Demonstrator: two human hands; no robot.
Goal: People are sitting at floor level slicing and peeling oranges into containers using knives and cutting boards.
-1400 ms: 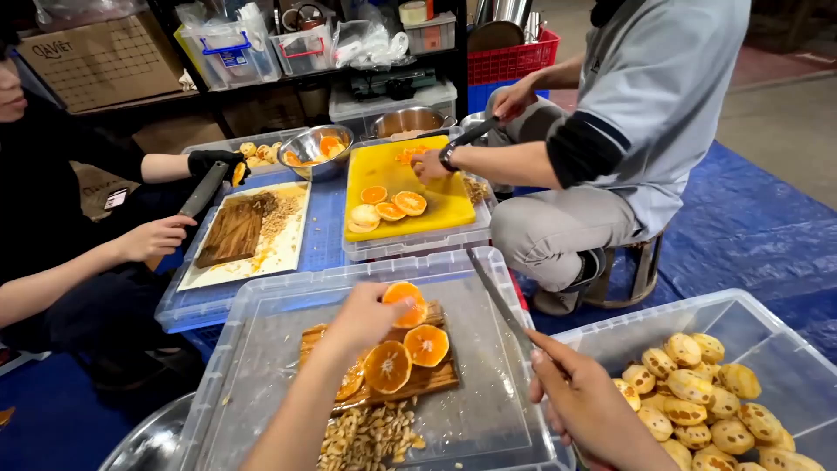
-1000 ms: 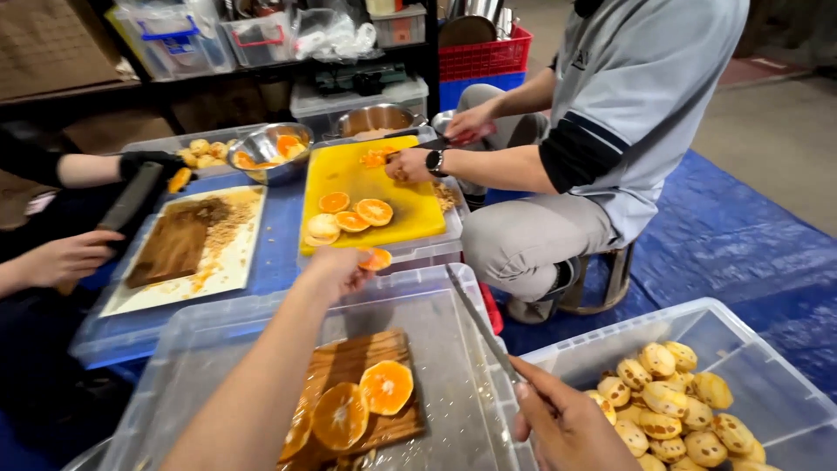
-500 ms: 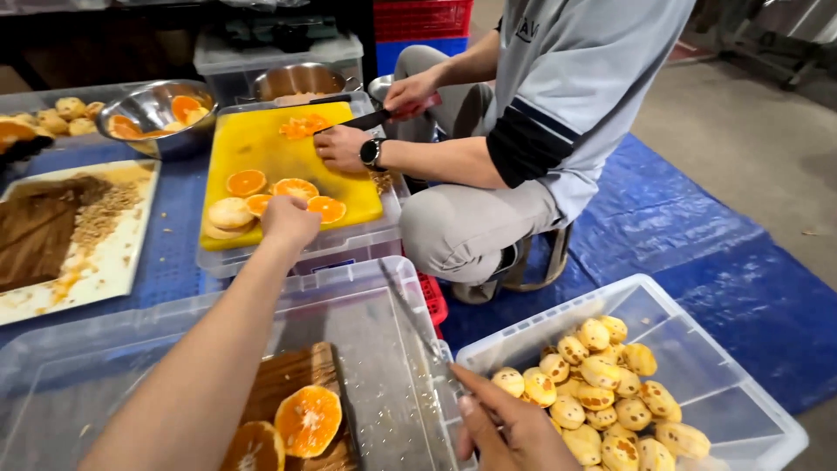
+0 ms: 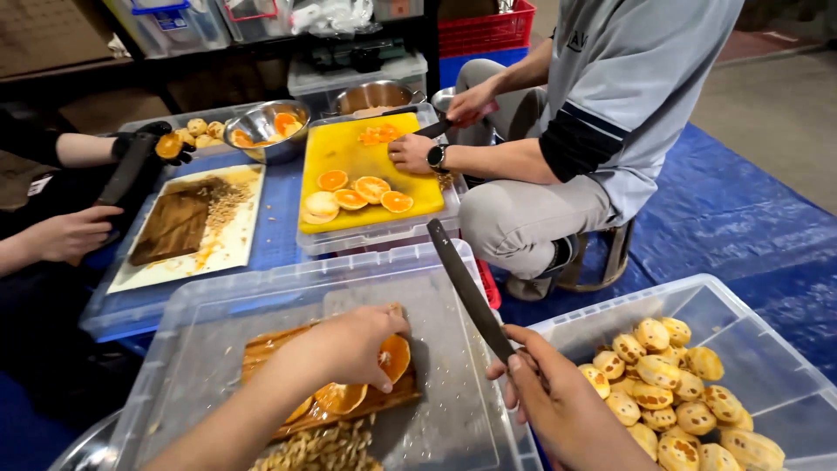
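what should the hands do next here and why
Probably bring the knife down toward the orange half. The right hand holds the blade raised and off to the side, clear of the fruit, while the left hand already rests on the halves on the wooden board. Fingers should curl back from the cut line first.

A makeshift food-prep workshop, set up low on the floor. A blue tarp [image 4: 741,218] covers the ground, upturned clear plastic tubs [image 4: 453,384] serve as the worktop, and co-workers sit around cutting boards [image 4: 349,161] of halved fruit. Beyond them stand storage shelves [image 4: 261,48] with bins and crates.
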